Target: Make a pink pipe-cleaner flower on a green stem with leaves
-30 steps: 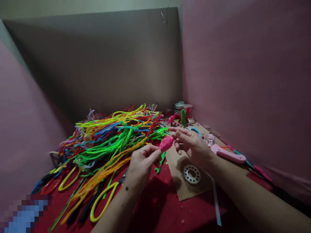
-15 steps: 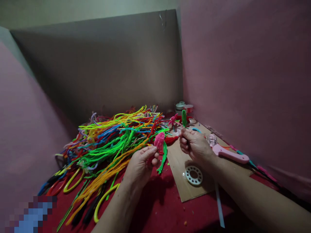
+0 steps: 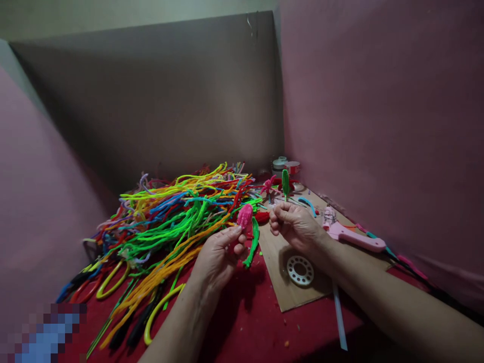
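My left hand pinches a fuzzy pink pipe-cleaner petal by its lower end. Just right of it, a green pipe-cleaner leaf lies over the red cloth. My right hand is closed above the cardboard, fingertips together; whatever is between them, if anything, is too small to make out. Behind that hand stands an upright green leaf shape, apart from the fingers. A pink pipe-cleaner flower and a red fuzzy piece are close by.
Left is a big heap of coloured pipe cleaners, with yellow-handled pliers in front. On the cardboard lie a white ring with holes and a pink glue gun. Jars stand by the back wall.
My right hand has shifted slightly left and down, away from the upright green leaf. My left hand still holds the pink petal, almost unmoved.
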`<action>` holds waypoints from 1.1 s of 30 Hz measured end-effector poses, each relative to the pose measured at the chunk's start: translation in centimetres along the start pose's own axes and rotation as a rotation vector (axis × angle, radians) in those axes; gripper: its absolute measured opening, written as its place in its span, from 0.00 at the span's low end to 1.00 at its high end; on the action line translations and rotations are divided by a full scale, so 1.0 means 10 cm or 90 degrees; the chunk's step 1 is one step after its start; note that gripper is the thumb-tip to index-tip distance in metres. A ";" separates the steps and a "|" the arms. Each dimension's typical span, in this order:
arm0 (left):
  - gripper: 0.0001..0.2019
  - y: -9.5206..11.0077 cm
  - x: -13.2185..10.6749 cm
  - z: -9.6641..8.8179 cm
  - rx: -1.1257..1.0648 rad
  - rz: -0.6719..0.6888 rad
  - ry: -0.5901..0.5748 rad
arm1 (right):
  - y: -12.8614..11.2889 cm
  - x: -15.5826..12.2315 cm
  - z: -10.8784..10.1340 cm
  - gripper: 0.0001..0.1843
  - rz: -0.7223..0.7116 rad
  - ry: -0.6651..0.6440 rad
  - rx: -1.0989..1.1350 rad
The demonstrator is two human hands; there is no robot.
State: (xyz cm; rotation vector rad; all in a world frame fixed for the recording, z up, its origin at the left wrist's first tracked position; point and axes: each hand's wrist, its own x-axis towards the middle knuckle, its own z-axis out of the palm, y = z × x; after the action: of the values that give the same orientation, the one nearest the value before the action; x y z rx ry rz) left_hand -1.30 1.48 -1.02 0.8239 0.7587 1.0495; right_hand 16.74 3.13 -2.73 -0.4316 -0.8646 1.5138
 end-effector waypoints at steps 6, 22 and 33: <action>0.08 0.01 -0.01 0.02 -0.002 0.003 0.017 | -0.03 0.01 -0.02 0.11 0.027 0.035 0.012; 0.08 -0.02 0.00 0.01 -0.021 -0.001 -0.002 | 0.02 0.01 -0.04 0.09 -0.021 0.044 -0.074; 0.08 -0.02 -0.01 0.03 -0.022 -0.011 -0.005 | 0.03 0.00 0.00 0.11 0.040 0.010 -0.034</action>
State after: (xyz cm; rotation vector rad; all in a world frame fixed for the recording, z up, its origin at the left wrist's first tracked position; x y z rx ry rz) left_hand -0.98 1.27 -1.07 0.7905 0.7378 1.0396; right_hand 16.54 3.11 -2.94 -0.5126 -0.8873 1.5452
